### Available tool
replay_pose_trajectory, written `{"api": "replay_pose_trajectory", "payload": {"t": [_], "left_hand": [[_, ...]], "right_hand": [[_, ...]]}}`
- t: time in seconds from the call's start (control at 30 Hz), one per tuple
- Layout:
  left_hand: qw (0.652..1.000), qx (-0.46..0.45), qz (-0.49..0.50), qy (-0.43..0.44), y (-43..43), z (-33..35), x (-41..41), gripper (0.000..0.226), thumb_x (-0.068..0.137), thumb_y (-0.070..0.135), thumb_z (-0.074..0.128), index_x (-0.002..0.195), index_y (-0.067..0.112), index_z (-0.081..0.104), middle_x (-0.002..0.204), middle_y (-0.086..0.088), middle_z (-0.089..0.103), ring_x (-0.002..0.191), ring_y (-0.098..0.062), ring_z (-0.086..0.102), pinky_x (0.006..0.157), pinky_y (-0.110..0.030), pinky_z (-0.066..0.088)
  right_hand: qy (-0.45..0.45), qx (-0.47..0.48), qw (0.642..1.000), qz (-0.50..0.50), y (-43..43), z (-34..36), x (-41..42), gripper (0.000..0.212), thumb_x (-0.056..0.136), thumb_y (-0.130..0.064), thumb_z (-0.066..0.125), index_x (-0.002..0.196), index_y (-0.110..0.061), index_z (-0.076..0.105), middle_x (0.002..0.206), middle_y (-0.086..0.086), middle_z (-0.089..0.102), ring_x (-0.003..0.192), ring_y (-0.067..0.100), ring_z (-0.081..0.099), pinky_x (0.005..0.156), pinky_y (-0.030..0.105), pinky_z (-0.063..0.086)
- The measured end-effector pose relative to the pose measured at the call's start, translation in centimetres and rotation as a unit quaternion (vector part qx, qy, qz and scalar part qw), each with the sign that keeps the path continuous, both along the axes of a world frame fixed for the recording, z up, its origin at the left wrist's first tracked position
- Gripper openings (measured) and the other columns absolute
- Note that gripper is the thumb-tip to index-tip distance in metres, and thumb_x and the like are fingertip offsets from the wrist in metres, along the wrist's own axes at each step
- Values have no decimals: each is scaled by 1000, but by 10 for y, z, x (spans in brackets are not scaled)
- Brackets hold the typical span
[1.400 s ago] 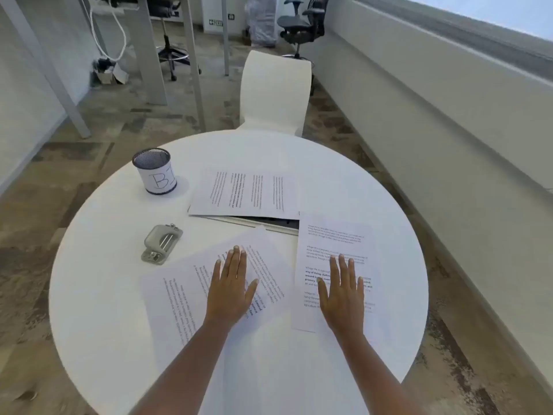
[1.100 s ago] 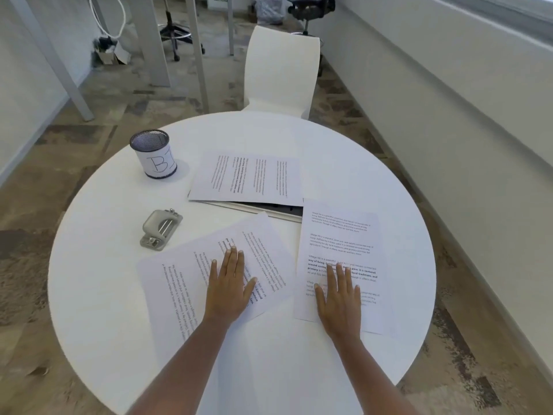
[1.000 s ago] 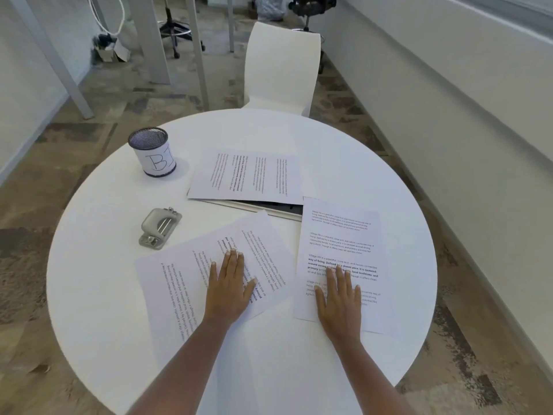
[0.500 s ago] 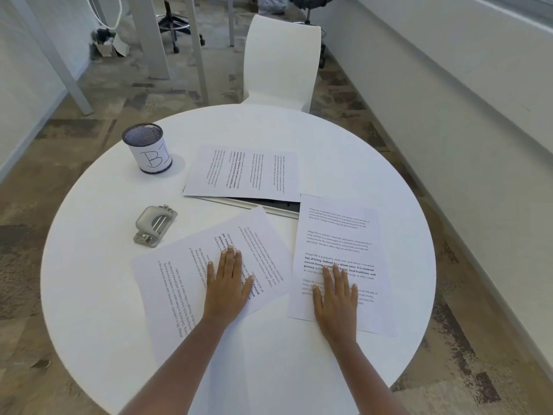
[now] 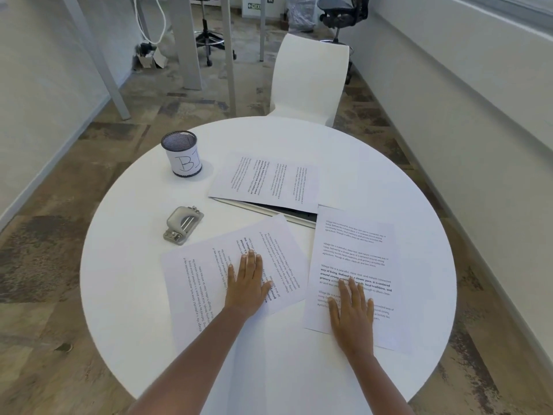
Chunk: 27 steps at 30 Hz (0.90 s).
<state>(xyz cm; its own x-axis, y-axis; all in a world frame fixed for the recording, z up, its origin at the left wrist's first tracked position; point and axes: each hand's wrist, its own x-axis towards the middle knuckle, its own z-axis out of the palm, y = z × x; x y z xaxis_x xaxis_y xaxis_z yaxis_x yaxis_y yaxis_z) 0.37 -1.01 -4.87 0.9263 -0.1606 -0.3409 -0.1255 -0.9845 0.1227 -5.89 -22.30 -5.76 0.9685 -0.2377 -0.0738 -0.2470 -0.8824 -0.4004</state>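
Note:
Three printed sheets lie on a round white table (image 5: pixel 125 265). My left hand (image 5: pixel 247 284) rests flat, fingers straight, on the slanted left sheet (image 5: pixel 206 277). My right hand (image 5: pixel 351 310) lies flat on the upright right sheet (image 5: pixel 356 253). A third sheet (image 5: pixel 266 181) lies farther back, on top of a dark flat folder (image 5: pixel 296 215) whose edge shows beneath it. A grey hole punch (image 5: pixel 183 225) sits left of the sheets. Behind it stands a mesh pen cup (image 5: pixel 182 153) with a white label marked "B1".
A white chair (image 5: pixel 309 82) stands at the table's far side. Beyond it are table legs (image 5: pixel 187 43), a stool base (image 5: pixel 209 40) and a dark office chair (image 5: pixel 341 16). A white ledge wall (image 5: pixel 463 85) runs along the right.
Both hands stay flat on their sheets. The view has shifted: first tilting down, then lifting and turning left, so the table sits farther right in frame.

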Motion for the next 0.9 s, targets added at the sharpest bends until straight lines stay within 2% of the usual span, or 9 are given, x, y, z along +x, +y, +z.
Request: {"api": "replay_pose_trajectory", "payload": {"t": [0.1,0.33,0.53,0.67,0.8,0.87,0.9], "left_hand": [[1000,4,-17,10,1,3,1,67,99,44,20,147,9,-11,158,-10,-14,146,-25,-9,118,-50,0],[991,8,-126,44,-6,11,-2,67,99,42,24,147,10,-11,157,-10,-17,146,-26,-11,118,-49,-2],[963,-1,-255,83,-6,17,0,67,99,38,31,148,13,-8,158,-6,-17,146,-23,-12,118,-46,-5],[942,-25,-320,103,-9,19,1,63,99,25,36,148,18,-3,158,-3,-14,146,-19,-11,118,-42,-6],[939,-28,-332,88,-5,25,2,62,98,15,41,149,22,7,159,-2,-7,147,-19,-7,118,-39,-4],[958,-32,-280,47,0,27,-4,59,98,20,41,148,22,10,160,-1,-4,147,-19,-6,119,-39,-4],[974,-47,-221,26,3,28,-9,58,98,26,38,148,22,10,160,-2,-4,147,-20,-6,119,-40,-4]], "right_hand": [[11,1,1000,6,0,4,-1,50,96,-30,37,143,-18,25,156,4,18,145,21,9,118,42,3],[16,27,999,27,-3,10,-5,45,97,-26,36,141,-18,30,155,2,19,145,18,11,118,42,4],[10,15,998,52,-5,11,-12,43,97,-24,37,139,-18,33,154,1,23,143,17,15,117,41,6],[17,-1,997,71,-6,11,-17,43,97,-25,37,140,-20,32,154,-1,23,144,16,14,117,40,6],[7,-2,998,60,-10,12,-17,42,96,-24,40,137,-18,37,152,2,28,143,19,17,116,44,12],[-20,-11,999,23,-16,15,-16,41,95,-22,44,134,-13,43,149,9,34,141,25,24,114,50,18],[-34,-23,999,3,-19,16,-15,40,94,-22,44,132,-10,45,147,13,36,140,29,27,112,53,21]]}}
